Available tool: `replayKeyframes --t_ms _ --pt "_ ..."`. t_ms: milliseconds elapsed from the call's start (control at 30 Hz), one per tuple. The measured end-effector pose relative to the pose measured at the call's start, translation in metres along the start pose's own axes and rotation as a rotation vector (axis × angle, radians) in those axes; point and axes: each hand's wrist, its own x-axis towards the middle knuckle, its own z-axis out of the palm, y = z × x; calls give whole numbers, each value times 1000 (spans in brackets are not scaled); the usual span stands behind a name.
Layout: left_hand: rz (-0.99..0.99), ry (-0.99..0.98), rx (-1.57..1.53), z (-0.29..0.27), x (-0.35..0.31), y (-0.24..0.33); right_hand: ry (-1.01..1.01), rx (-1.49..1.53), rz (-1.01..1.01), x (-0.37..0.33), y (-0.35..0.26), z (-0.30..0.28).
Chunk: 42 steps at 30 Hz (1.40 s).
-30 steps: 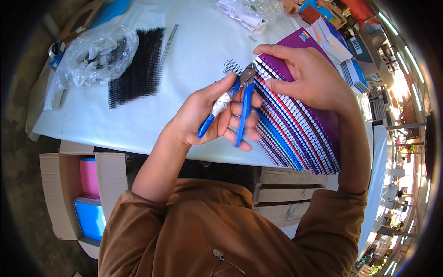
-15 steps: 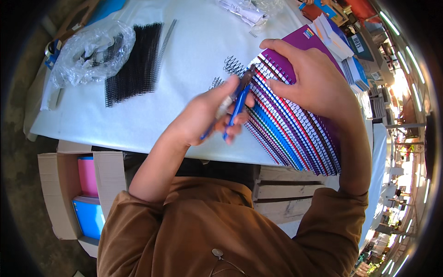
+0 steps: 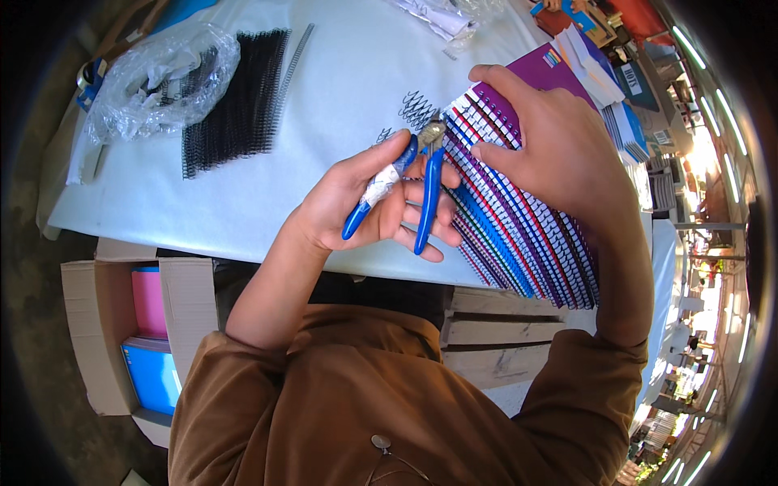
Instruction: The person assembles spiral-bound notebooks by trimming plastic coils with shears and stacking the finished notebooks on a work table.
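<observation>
My left hand (image 3: 336,198) holds diagonal cutting pliers with blue handles (image 3: 430,202), one handle wrapped in whitish tape. Their handles are spread, with the thumb along one and the fingers behind the other. The jaws lie at the corner of a fanned stack of spiral notebooks (image 3: 506,215), whose coils are white, red, blue and purple. My right hand (image 3: 555,138) lies on the purple cover (image 3: 531,69) of the top notebook, thumb and index finger spread near its coil edge; the other fingers are hidden. Loose dark coil ends (image 3: 419,109) stick out beside the jaws.
A bundle of black spiral coils (image 3: 235,105) lies on the white-covered table (image 3: 324,73), beside clear plastic wrap (image 3: 170,81). Another plastic package (image 3: 438,16) and stacked books (image 3: 624,130) are at the far side. A cardboard box (image 3: 93,324) with notebooks stands lower left.
The pliers' handles have spread apart and the fingers of my left hand have opened out. My right hand has stayed on the stack. The whole view has shifted slightly.
</observation>
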Motion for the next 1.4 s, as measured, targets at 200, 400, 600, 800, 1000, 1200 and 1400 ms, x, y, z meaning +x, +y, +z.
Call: replayKeyframes --t_ms 200,400,600,800,1000,1200,1400 --pt "66 593 644 27 2 0 62 -11 -19 -2 4 7" --pt "17 339 335 27 1 -7 73 -4 -41 -1 4 9" --pt "-14 23 -5 4 0 -1 71 -2 -37 0 5 9" --pt "-19 246 176 14 2 -2 55 -43 -20 0 2 5" --pt "157 721 1417 23 9 -13 30 -171 46 -2 -8 9" --pt "-42 58 -113 -2 2 -8 6 -270 48 -2 -14 6" --pt "158 921 1643 25 8 -17 -10 -239 40 -1 -9 9"
